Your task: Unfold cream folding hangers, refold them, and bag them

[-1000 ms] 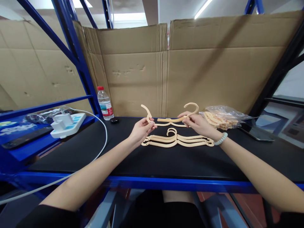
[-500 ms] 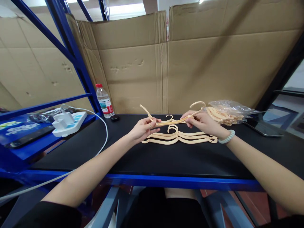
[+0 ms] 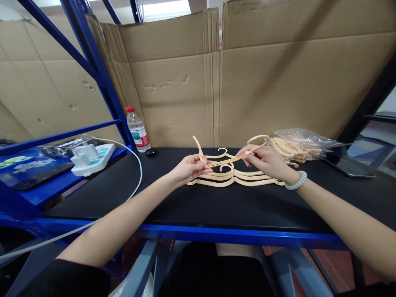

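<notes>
Both of my hands hold up one beige coat hanger (image 3: pixel 228 160) above the black table. My left hand (image 3: pixel 195 168) pinches its left part, where a curved piece sticks up past the fingers. Closed near the base of the hook, my right hand (image 3: pixel 264 160) has the hook itself rising just above its fingers. Below lie several matching hangers (image 3: pixel 213 182), nested together with their hooks pointing away from me. Part of another hanger (image 3: pixel 222 151) shows behind the held one. My hands cover portions of the hangers on the table.
To the right, beige hangers in a clear plastic bag (image 3: pixel 293 146) lie beside a dark tablet-like device (image 3: pixel 349 165). A water bottle (image 3: pixel 138 130) and a small black object (image 3: pixel 151 152) stand at back left. A white power strip (image 3: pixel 103 159) trails a cable across the table's left side. Cardboard (image 3: pixel 173 82) walls the back.
My left hand has shifted slightly right. The curved piece at the hanger's left end now stands more upright, and the held bar slants more. My right hand keeps its grip.
</notes>
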`<state>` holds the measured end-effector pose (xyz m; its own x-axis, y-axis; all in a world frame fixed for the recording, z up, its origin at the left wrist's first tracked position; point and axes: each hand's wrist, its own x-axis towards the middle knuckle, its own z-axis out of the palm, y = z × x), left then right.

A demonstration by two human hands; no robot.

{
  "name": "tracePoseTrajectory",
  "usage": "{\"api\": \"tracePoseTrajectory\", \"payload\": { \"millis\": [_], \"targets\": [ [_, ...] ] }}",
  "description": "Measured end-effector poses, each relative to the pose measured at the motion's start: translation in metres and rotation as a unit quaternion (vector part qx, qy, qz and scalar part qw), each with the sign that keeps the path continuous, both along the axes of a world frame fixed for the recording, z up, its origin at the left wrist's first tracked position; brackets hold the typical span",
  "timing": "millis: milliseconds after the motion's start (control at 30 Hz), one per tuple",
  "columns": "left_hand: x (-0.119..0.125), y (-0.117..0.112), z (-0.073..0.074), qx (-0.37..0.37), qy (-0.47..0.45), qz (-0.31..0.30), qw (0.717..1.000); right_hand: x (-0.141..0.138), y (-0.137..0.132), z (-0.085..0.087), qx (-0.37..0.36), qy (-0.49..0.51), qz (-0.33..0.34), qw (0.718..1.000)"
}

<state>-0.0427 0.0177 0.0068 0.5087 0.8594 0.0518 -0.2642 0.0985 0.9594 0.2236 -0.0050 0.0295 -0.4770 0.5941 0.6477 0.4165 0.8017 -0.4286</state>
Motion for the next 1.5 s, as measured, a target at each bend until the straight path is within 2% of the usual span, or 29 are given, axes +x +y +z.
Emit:
{"api": "tracePoseTrajectory", "payload": {
  "millis": [300, 567, 767, 1000, 1333, 1500],
  "targets": [
    [0.001, -0.002, -0.003, 0.016, 0.031, 0.007, 0.999, -0.003, -0.005, 0.0, -0.003, 0.006, 0.001, 1.0],
    [0.009, -0.008, -0.004, 0.086, 0.026, 0.096, 0.991, -0.006, -0.007, -0.001, -0.021, 0.022, -0.028, 0.999],
    [0.015, -0.014, -0.005, 0.102, 0.013, 0.158, 0.982, -0.01, -0.007, -0.005, -0.028, 0.05, -0.058, 0.997],
    [0.019, -0.011, -0.01, 0.151, -0.008, 0.233, 0.961, -0.019, -0.009, -0.007, -0.029, 0.086, -0.083, 0.992],
    [0.023, -0.013, -0.007, 0.149, -0.031, 0.248, 0.957, -0.02, -0.009, -0.008, -0.029, 0.108, -0.093, 0.989],
    [0.022, -0.012, -0.009, 0.136, -0.04, 0.221, 0.965, -0.02, -0.007, -0.008, -0.04, 0.127, -0.103, 0.986]
  ]
}}
